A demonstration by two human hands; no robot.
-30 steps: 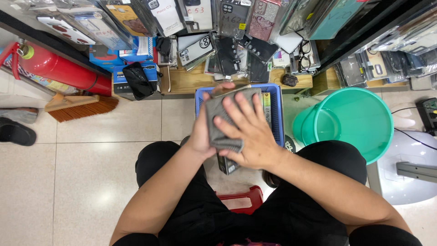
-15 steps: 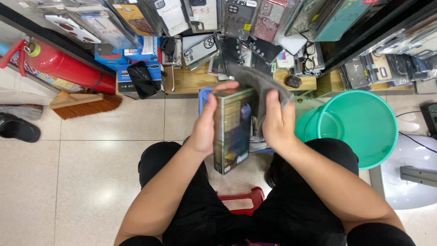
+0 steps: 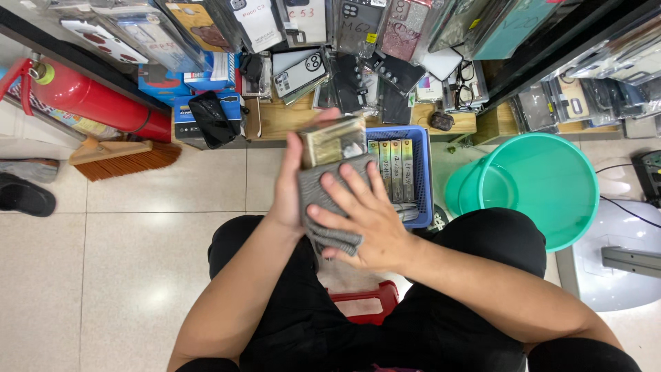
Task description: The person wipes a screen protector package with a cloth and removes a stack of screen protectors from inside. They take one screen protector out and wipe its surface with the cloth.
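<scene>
Mostly hidden — box (image 3: 332, 140) under grey cloth (image 3: 329, 200)

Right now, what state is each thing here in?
Left hand: gripping the boxed package.
Right hand: spread flat, pressing the grey cloth.
Grey cloth: draped over the package.
Boxed package: raised, top uncovered.
Blue basket: holding upright boxes.
Green bucket: tilted, nothing visible inside.
Fire extinguisher: lying down.

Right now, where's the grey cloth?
Head view, centre: the grey cloth lies under the right hand, pressed on the box held by the left hand, beside the blue basket.
</scene>
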